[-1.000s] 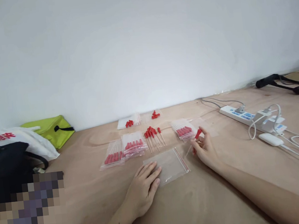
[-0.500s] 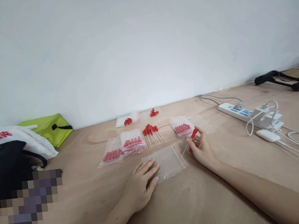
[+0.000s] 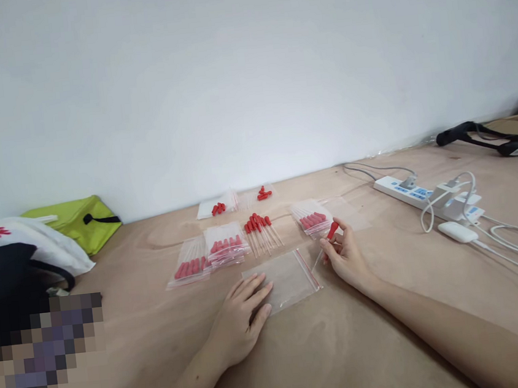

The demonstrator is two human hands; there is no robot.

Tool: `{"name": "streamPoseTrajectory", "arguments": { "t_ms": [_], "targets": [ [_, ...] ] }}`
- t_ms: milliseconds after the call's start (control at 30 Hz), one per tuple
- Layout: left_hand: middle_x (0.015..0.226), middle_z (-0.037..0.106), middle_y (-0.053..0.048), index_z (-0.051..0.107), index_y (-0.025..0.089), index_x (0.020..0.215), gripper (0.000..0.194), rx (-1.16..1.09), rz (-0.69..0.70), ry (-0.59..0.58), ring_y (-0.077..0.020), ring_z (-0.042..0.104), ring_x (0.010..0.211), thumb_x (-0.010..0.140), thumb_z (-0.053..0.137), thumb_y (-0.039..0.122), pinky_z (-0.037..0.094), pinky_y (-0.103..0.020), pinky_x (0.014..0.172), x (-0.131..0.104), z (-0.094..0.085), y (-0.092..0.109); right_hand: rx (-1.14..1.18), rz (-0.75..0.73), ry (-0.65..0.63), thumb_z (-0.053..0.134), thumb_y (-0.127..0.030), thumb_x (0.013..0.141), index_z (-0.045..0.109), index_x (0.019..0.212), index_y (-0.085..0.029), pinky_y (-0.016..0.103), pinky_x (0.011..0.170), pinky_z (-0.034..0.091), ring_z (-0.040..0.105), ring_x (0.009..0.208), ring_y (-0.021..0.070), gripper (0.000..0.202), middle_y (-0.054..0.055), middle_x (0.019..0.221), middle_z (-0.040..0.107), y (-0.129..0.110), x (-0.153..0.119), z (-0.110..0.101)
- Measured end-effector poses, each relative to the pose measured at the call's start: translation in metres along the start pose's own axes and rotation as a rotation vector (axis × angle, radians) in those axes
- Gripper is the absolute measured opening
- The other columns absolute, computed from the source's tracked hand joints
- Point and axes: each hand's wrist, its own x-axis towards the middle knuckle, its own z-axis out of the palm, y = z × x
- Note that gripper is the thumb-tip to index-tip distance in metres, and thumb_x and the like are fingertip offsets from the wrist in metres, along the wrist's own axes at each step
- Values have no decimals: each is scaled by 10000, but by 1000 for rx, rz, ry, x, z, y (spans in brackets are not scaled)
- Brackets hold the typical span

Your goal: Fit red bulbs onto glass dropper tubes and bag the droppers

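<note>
My left hand [image 3: 244, 319] lies with spread fingers on the left end of a clear zip bag [image 3: 282, 283], whose red-striped edge faces right. Between the fingertips of my right hand [image 3: 346, 253] is a dropper with a red bulb [image 3: 332, 230]; its thin tip points down and left at the bag's striped edge. Behind the bag lies a fanned pile of loose droppers [image 3: 263, 237] with red bulbs. Filled bags of droppers lie at the left [image 3: 192, 267], beside them [image 3: 226, 245], and near my right hand [image 3: 312, 219].
Loose red bulbs [image 3: 218, 209] and more bulbs [image 3: 264, 193] lie on bags near the wall. A power strip [image 3: 407, 191] with cables and a white adapter [image 3: 458, 232] is at the right. A black device [image 3: 484, 136] sits behind. Green [image 3: 90, 224] and black bags [image 3: 10, 294] stand left.
The view has shifted slightly, so everything appears a little further left. My left hand still rests on the bag, and my right hand still holds the dropper at its striped edge.
</note>
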Motion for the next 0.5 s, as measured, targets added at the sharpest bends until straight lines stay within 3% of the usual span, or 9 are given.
{"name": "streamPoseTrajectory", "arguments": {
  "t_ms": [500],
  "targets": [
    [1302,452,-48,488,242,1212,359,62,10,-39,-223,415,1192,868,391,280,341,-472,984,2,0,-2,8,-6,-12,514,-402,755,232,1226,-206,235,418,404,463,436,93,583,-65,631,456,7,2,-2]
  ]
}}
